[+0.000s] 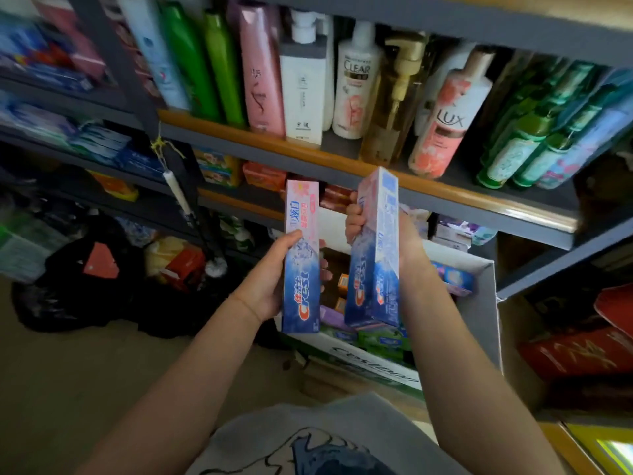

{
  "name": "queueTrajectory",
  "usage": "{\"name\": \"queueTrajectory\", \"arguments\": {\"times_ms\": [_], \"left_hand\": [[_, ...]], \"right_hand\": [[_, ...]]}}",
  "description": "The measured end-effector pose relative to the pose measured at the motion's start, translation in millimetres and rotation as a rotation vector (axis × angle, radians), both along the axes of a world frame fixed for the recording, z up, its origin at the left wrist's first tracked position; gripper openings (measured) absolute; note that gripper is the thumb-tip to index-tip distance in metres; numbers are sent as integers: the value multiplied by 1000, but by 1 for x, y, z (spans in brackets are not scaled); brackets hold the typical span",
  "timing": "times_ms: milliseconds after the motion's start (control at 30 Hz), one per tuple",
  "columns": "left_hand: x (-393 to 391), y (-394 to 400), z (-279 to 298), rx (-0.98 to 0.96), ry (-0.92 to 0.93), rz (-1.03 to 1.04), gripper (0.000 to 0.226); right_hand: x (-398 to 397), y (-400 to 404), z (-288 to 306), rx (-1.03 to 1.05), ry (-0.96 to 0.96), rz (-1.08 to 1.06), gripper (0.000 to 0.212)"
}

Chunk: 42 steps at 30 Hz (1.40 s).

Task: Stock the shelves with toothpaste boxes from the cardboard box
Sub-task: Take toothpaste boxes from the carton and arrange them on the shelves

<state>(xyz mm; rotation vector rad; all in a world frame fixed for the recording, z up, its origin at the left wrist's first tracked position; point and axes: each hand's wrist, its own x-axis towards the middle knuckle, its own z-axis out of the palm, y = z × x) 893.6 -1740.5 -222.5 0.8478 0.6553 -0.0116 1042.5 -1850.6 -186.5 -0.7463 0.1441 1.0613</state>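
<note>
Left hand: wrapped round the lower half of a toothpaste box — thumb across the front, fingers curled behind; the box is held upright, pink end up.
Right hand: clamped on a second toothpaste box; fingers are seen curled over its left edge near the top; the box is tilted slightly right.
Boxes: held side by side, apart, above the cardboard box.
Cardboard box: open on the floor below the shelves; more toothpaste packs are seen inside.
Upper shelf: shampoo bottles — stood in a row.
</note>
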Motion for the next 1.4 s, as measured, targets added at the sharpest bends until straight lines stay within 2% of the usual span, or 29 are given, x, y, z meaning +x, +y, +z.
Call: {"name": "queueTrajectory", "arguments": {"times_ms": [100, 167, 200, 333, 400, 533, 667, 800, 967, 1033, 1133, 1200, 1333, 1400], "left_hand": [[-39, 22, 6, -113, -122, -26, 39], [-69, 44, 7, -152, -240, -37, 39], [-84, 58, 8, -165, -267, -24, 40], [-154, 120, 8, -210, -215, 124, 48], [-190, 156, 6, -202, -199, 187, 44], [-262, 224, 4, -165, -172, 275, 33], [-317, 279, 3, -143, -139, 334, 36], [-349, 328, -3, -150, -117, 415, 40], [-370, 398, -16, -95, -64, 515, 46], [-374, 435, -23, -39, -19, 568, 45], [-379, 502, -33, 63, 32, 631, 47], [-379, 547, -34, 101, 62, 647, 47], [-372, 620, -20, 1, 68, 633, 30], [-368, 654, -17, -9, 61, 612, 32]], "right_hand": [[-45, 45, -1, 61, 103, 3, 36], [-76, 80, -5, 111, 142, 62, 23], [-92, 99, -7, 111, 123, 83, 25], [-155, 181, -12, -10, 9, 73, 60], [-192, 223, -12, -62, -39, 105, 69], [-269, 300, -7, -140, -155, 216, 54], [-326, 369, -5, -206, -239, 370, 71], [-355, 427, -12, -249, -220, 490, 72], [-361, 510, -53, -467, -361, 581, 83], [-373, 539, -50, -484, -436, 646, 72], [-381, 588, -60, -383, -432, 739, 45], [-379, 626, -65, -323, -431, 728, 40], [-369, 707, -64, -361, -446, 657, 49], [-363, 742, -66, -392, -478, 650, 60]]}}
